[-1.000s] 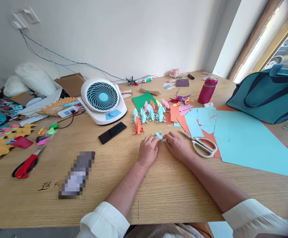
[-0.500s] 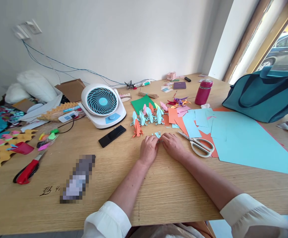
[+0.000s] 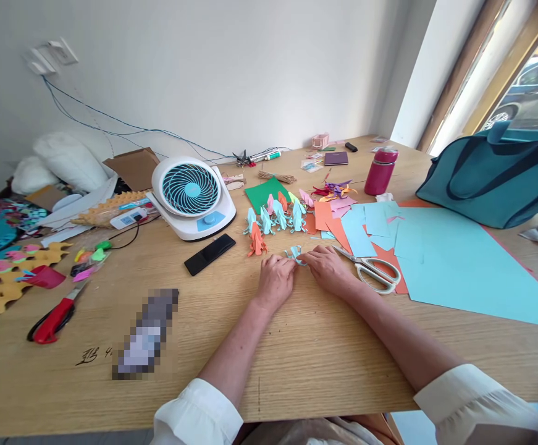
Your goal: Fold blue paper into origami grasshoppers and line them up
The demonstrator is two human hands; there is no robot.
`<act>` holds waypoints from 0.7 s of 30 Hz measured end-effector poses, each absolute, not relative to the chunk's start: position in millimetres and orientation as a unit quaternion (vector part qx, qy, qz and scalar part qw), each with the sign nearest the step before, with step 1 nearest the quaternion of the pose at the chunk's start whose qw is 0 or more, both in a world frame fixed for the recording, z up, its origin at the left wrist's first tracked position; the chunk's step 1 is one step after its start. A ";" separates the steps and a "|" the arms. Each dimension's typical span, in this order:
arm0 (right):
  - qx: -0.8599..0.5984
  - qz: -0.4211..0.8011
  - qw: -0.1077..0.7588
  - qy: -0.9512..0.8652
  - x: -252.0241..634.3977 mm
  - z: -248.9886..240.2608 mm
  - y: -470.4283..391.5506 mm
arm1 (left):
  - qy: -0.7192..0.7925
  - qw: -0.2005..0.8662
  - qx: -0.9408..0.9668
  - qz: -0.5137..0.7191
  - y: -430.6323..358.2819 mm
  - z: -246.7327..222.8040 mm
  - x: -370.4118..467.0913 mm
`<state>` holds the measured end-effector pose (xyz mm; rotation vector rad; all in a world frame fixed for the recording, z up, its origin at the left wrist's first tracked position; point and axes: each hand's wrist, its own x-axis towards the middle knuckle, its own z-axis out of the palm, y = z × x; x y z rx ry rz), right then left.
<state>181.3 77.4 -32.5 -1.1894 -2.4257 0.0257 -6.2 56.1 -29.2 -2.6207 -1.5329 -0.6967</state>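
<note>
Between my hands is a small light blue folded paper figure (image 3: 293, 251) with thin curled strips, partly covered by my fingers. My left hand (image 3: 275, 279) rests on the table, its fingers closed on the figure's near left side. From the right, my right hand (image 3: 328, 270) reaches in, thumb and fingertips pinched at one of the strips. Just beyond stand several similar paper figures with curled strips, among them an orange one (image 3: 256, 240) and a light blue one (image 3: 279, 215). White-handled scissors (image 3: 377, 274) lie right beside my right hand.
Light blue paper sheets (image 3: 454, 266) and orange pieces (image 3: 327, 216) cover the right side. A teal bag (image 3: 486, 179) and a magenta bottle (image 3: 381, 172) stand behind. On the left are a white fan (image 3: 193, 198), a black phone (image 3: 210, 254) and a red-handled knife or scissors (image 3: 54, 319).
My right hand has shifted slightly right, away from my left. More of the light blue figure and its curled strips now shows between them.
</note>
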 end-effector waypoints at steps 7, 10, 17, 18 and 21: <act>-0.412 0.017 0.211 -0.886 185.3 -30.9 78.3 | -0.488 0.036 -0.849 -0.199 56.9 -27.8 -8.0; -0.410 0.017 0.210 -0.888 184.8 -29.4 76.8 | -0.484 0.045 -0.854 -0.188 55.3 -26.4 -8.6; -0.407 0.002 0.201 -0.891 181.9 -24.3 69.8 | -0.468 0.061 -0.868 -0.154 46.2 -24.5 -1.0; -0.406 -0.003 0.199 -0.892 181.5 -23.6 69.0 | -0.469 0.065 -0.869 -0.147 44.4 -25.2 1.5; -0.396 -0.019 0.192 -0.898 180.6 -21.9 66.8 | -0.479 0.079 -0.865 -0.126 38.5 -28.2 8.5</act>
